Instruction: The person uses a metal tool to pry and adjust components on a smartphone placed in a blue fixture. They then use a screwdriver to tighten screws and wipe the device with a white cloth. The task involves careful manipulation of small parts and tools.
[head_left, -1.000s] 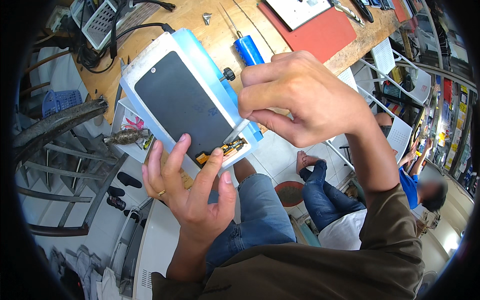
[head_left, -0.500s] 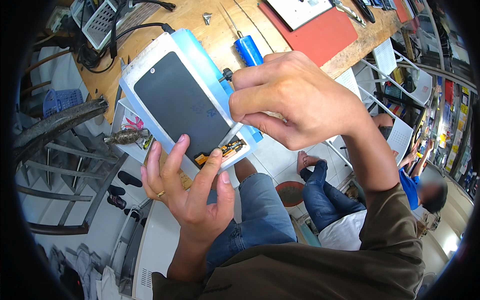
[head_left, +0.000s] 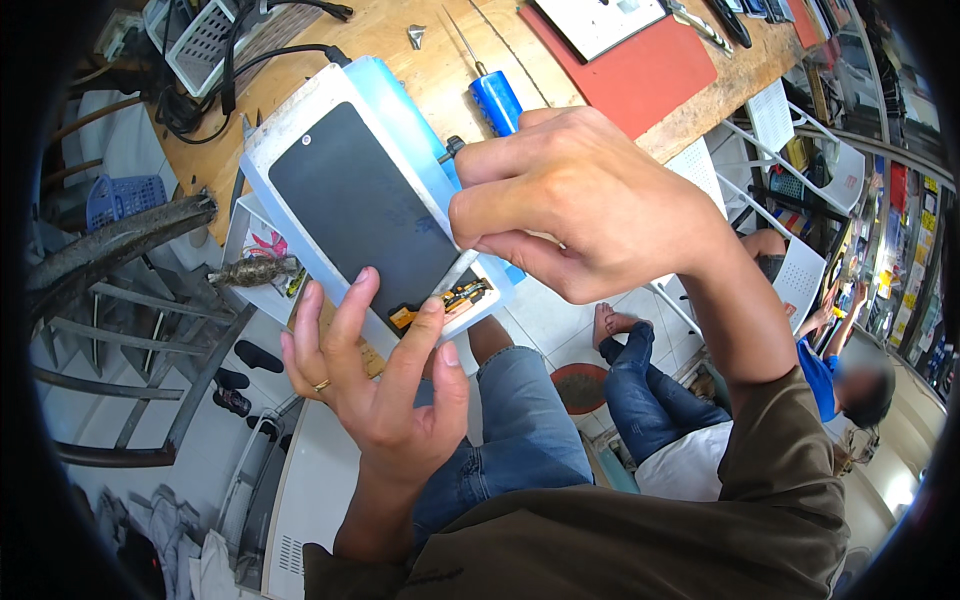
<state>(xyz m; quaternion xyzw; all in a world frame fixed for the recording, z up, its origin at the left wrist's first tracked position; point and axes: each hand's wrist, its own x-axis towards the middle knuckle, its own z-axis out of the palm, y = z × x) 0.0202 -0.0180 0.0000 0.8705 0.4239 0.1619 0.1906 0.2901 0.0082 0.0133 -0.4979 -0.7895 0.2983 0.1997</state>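
A dark phone screen (head_left: 350, 190) lies flat on the white plate of a light-blue machine (head_left: 385, 95). At its near end sits a bundle of orange and black flex cable (head_left: 465, 296). My left hand (head_left: 385, 400) is open, fingers spread, with one fingertip pressing beside the cable and another touching the screen's edge. Closed in a pinch, my right hand (head_left: 590, 205) grips a thin, pale, flat tool (head_left: 462, 268) whose tip rests by the cable. The hand covers most of the tool, so its exact kind is hidden.
A blue-handled pointed tool (head_left: 495, 100) and a red mat (head_left: 630, 75) lie on the wooden bench (head_left: 410, 70). Black cables (head_left: 290, 55) run behind the machine to the left. A metal railing (head_left: 120, 240) stands at left; another person (head_left: 665, 400) sits at right.
My right hand has shifted slightly left with the pale tool. My left hand and the phone screen stay in place.
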